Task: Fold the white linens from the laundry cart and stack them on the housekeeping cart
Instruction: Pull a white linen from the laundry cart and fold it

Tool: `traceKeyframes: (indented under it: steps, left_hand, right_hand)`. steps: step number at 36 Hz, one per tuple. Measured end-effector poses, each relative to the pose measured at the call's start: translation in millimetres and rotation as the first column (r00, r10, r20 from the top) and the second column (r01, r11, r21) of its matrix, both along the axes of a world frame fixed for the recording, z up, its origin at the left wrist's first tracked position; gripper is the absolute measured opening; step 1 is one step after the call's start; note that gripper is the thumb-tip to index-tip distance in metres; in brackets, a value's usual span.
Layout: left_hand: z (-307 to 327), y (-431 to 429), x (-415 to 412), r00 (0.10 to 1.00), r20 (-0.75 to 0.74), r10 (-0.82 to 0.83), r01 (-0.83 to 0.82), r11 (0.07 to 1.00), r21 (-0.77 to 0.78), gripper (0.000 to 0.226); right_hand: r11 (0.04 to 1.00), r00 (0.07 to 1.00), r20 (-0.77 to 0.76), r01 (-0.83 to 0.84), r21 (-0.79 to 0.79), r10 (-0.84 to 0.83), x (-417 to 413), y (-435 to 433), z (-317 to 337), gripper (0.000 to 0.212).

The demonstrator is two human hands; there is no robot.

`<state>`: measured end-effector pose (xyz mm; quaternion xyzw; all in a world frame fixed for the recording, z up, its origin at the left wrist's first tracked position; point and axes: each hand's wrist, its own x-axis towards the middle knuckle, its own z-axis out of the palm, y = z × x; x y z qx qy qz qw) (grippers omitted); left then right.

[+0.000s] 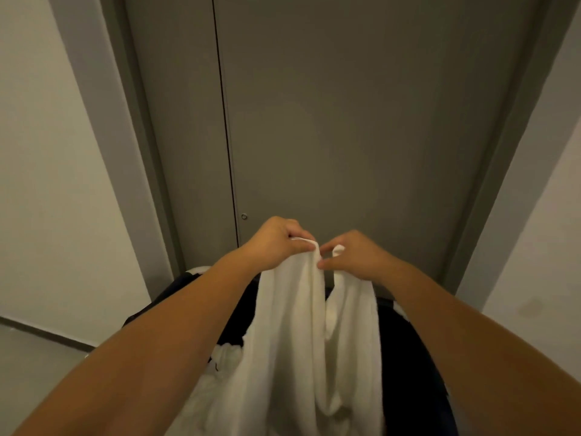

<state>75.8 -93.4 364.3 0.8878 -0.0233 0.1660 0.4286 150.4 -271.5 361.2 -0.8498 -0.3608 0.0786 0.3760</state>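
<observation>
Two bare forearms (151, 347) fill the lower corners of the view, stretched forward and converging. At their ends the left hand (276, 243) and the right hand (352, 253) are held close together, almost touching. Each is clamped on the top edge of a soft white terry-cloth towel (289, 325), the left with fingers curled over a gathered corner, the right with thumb and fingers pinched on the neighbouring edge. The towel is held up in the air and hangs in two long loose folds in front of a dark fabric-sided laundry cart (405, 341), in which a heap of further white linens (220, 366) can be made out at the left. Behind, a plain grey door (345, 121) is seen, with a small round keyhole (244, 216) (no handle is visible), flanked by pale walls (47, 184).

The step in hand is judged to be the first fold of this piece, with two corners seemingly matched. Nothing can be said of the stack, since the housekeeping cart is not in view. Next, the doubled edge would need to be held level and the hanging length smoothed and halved again, care being taken that the lower end is not dragged into the heap
</observation>
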Motion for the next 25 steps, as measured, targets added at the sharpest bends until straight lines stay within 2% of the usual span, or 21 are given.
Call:
traceKeyframes:
  steps: [3,8,12,15,18,23,25]
  left_hand:
    - [-0.9,4.2,-3.5,1.0,0.006,0.007,-0.007,1.0,-0.006,0.01]
    - [-4.0,13.1,-13.0,0.998,0.001,0.063,-0.063,0.997,0.041,0.003]
    - [-18.6,28.0,-20.8,0.985,-0.122,0.119,-0.097,0.98,0.172,0.009]
    - [-41.6,42.5,-27.8,0.959,-0.21,0.191,-0.153,0.971,0.186,0.006]
    - [-55.9,56.9,-37.2,0.935,-0.221,0.279,-0.239,0.952,0.189,0.007]
    - [-57.3,89.8,-53.1,0.877,-0.247,0.412,-0.375,0.909,0.184,0.01]
    - [-53.9,100.0,-56.1,0.863,-0.236,0.448,-0.416,0.893,0.172,0.012]
  right_hand:
    - [1.0,0.999,-0.032,-0.014,0.007,0.014,-3.2,7.7,-5.4,0.017]
    - [1.0,0.997,0.081,0.002,0.008,-0.002,-5.2,16.9,-7.8,0.007]
    - [0.993,0.974,0.203,0.085,0.086,-0.101,4.2,13.1,5.0,0.01]
    - [0.986,0.949,0.276,0.128,0.111,-0.154,15.8,1.2,20.6,0.009]
    - [0.974,0.897,0.38,0.209,0.09,-0.227,27.0,-17.1,34.8,0.015]
    - [0.893,0.802,0.393,0.408,0.188,-0.449,45.6,-59.5,43.8,0.019]
    - [0.879,0.793,0.381,0.444,0.173,-0.476,49.3,-70.0,40.1,0.022]
